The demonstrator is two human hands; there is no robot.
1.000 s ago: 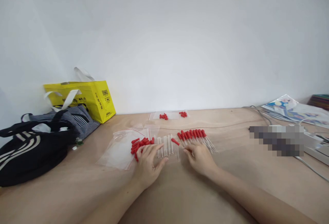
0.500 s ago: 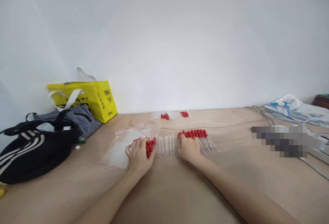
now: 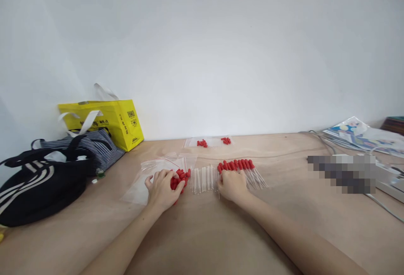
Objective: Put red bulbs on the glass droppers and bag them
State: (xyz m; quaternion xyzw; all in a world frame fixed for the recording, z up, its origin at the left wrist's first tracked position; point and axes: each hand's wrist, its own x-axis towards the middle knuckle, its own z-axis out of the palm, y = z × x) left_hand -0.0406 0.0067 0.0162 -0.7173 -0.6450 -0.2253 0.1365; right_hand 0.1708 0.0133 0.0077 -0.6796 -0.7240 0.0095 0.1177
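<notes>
My left hand (image 3: pixel 164 188) is beside a pile of loose red rubber bulbs (image 3: pixel 180 177), fingers curved and apart, the thumb near the pile's edge. Just right of the pile, thin clear dropper tubes (image 3: pixel 203 179) without bulbs lie side by side. My right hand (image 3: pixel 232 184) is closed at the left end of a row of droppers with red bulbs (image 3: pixel 243 164). A thin tube end pokes out below its fingers, so it grips a dropper, mostly hidden by the hand.
Clear zip bags (image 3: pixel 139 184) lie left of the pile; another bag (image 3: pixel 214 142) with red bulbs sits by the wall. A black bag (image 3: pixel 44 190), a striped bag (image 3: pixel 107 148) and a yellow bag (image 3: pixel 131 125) stand left. A power strip (image 3: pixel 386 174), cables and printed sheets (image 3: pixel 356 129) are right.
My left hand has shifted left and slightly back from the red bulbs, leaving more of the pile in view. My right hand has barely moved.
</notes>
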